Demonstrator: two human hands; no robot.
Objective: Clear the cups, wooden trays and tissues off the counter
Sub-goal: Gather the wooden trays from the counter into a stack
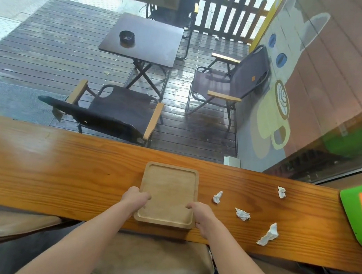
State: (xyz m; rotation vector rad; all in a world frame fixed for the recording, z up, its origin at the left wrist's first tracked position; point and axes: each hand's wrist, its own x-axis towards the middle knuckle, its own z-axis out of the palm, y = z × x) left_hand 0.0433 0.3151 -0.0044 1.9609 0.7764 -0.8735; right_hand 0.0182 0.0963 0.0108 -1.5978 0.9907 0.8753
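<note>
A padded tan stool seat [152, 260] with a worn leathery look sits nearest, under the forearms. Above it runs the glossy, grain-streaked orange wooden worktop [61, 176]. The left hand [135, 198] curls over the left rim of a pale square wooden tray [169, 193] with rounded corners and a shallow lip, while the right hand [202, 216] clasps its right rim near the front corner; the tray lies at the worktop's near edge. From 3 to 4 o'clock of the tray lie four crumpled white tissues [242, 214], apart from one another. At far right a green, rounded sign [353, 215] rests. Beyond, at 12 o'clock, dark fabric folding chairs [120, 111] flank a square table [145, 38] on wet decking.
</note>
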